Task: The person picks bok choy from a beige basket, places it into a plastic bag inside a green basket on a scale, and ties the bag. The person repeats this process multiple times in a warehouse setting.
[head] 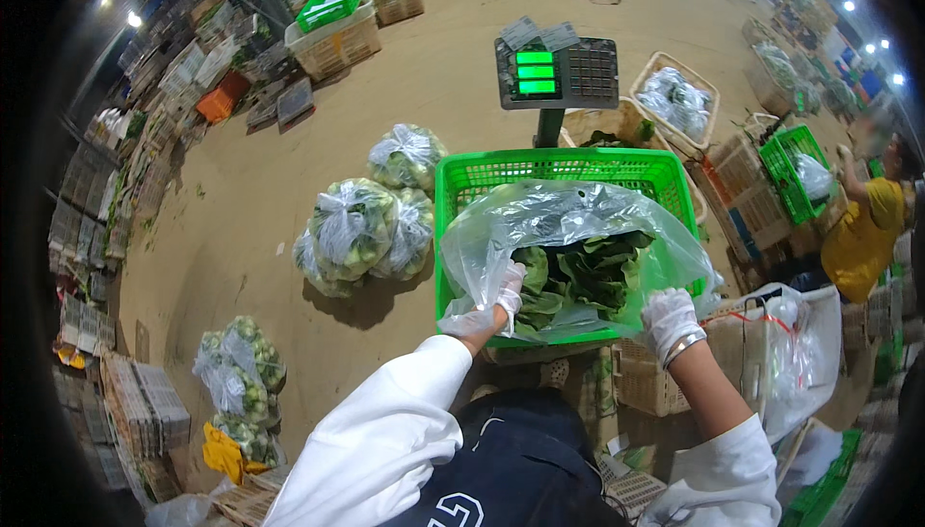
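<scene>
A clear plastic bag lies wide-mouthed in a green plastic crate, with dark leafy greens inside it. My left hand, in a thin translucent glove, grips the bag's near left edge. On the right side, my right hand, gloved too and with a bangle at the wrist, is closed on the bag's near right edge. Behind the crate rises a digital scale display on a post, its green panels lit. The platform under the crate is mostly hidden.
Filled bags of vegetables stand on the floor left of the crate, more bags nearer me. A white lined container is close on my right. A person in yellow is beside another green crate. Stacked crates line the left.
</scene>
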The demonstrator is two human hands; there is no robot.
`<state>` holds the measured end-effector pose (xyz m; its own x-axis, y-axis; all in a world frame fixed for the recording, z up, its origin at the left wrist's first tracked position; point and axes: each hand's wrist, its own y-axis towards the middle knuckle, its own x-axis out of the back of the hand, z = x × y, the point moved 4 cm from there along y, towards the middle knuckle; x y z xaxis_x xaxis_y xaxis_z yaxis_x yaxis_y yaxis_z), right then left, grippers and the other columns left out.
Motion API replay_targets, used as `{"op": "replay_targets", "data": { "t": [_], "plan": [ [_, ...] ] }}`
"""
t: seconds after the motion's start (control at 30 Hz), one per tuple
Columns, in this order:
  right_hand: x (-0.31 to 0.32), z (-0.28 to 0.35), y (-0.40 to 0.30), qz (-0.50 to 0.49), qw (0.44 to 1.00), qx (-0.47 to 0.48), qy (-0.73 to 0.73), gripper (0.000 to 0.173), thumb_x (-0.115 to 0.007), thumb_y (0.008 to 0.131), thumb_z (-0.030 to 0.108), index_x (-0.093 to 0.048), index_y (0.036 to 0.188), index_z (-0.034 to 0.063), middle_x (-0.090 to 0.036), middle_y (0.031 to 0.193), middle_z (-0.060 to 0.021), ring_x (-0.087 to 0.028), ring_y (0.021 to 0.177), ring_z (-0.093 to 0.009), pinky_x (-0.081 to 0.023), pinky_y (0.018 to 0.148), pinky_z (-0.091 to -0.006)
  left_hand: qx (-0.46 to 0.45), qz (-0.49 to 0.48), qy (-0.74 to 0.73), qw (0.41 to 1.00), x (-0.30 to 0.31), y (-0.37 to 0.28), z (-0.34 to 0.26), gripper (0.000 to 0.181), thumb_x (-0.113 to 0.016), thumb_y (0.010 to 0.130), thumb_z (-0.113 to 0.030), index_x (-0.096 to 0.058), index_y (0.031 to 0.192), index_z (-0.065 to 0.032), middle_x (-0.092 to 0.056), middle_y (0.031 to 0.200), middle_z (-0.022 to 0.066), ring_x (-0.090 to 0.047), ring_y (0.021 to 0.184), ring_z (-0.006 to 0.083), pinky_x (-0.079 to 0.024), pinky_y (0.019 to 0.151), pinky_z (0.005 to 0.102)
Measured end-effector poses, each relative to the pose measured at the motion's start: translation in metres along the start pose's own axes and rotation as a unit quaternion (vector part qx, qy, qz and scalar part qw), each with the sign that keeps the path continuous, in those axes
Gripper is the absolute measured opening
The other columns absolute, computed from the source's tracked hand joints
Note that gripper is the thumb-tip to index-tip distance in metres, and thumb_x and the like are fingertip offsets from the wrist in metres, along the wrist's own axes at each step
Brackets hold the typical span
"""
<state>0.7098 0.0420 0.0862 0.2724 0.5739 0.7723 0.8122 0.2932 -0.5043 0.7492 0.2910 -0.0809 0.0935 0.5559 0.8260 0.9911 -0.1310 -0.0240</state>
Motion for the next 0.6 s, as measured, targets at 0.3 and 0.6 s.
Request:
{"op": "replay_targets", "data": {
  "t": [0.3, 0.6],
  "plan": [
    [0.025, 0.108, -0.093, -0.124, 0.868, 0.059, 0.478, 0.043, -0.064, 0.079, 0.031, -0.056, 0.113, 0.006, -0.063, 0.101, -0.0155, -0.061, 0.09, -0.033, -0.05, 0.077, -0.0414, -0.094, 0.15, 0.048, 0.983, 0.042, -0.006, -0.032, 0.061, -0.06, 0.073, -0.006, -0.045, 0.131, -0.0069, -0.047, 0.129, 0.0201, -0.042, 0.121, 0.0357, -0.033, 0.104, 0.0416],
    [-0.181, 0.257, -0.283, -0.145, 0.671, -0.253, 0.682, 0.052, -0.053, 0.087, 0.037, -0.046, 0.132, 0.0142, -0.054, 0.126, -0.0127, -0.056, 0.11, -0.029, -0.044, 0.093, -0.0376, -0.287, 0.161, -0.288, 0.899, 0.048, -0.172, -0.184, 0.056, -0.062, 0.077, 0.001, -0.044, 0.13, -0.0067, -0.048, 0.129, 0.0087, -0.05, 0.106, 0.0179, -0.041, 0.094, 0.0308]
  ]
}}
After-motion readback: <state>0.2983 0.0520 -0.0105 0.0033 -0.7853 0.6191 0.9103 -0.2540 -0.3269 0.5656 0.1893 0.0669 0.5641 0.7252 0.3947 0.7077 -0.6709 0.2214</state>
